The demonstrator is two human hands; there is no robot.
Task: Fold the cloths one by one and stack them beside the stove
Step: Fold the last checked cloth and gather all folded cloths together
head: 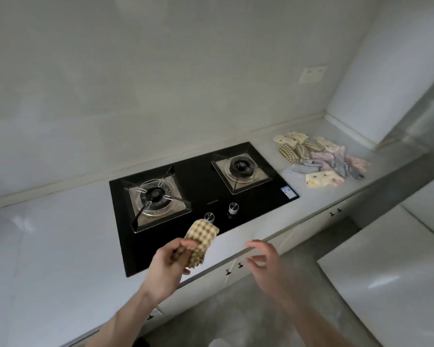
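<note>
My left hand grips a folded yellow checked cloth above the front edge of the black two-burner stove. The cloth hangs in the air just in front of the stove's left knob. Apart from the cloth, my right hand hovers to its right over the counter's front edge, fingers loosely spread and holding nothing. A heap of several patterned cloths lies on the counter to the right of the stove, some cream, some checked, some pale grey and pink.
The pale counter stretches left of the stove. Two knobs stand at the stove's front. Cabinet doors with small handles run below the counter edge. A white surface fills the lower right.
</note>
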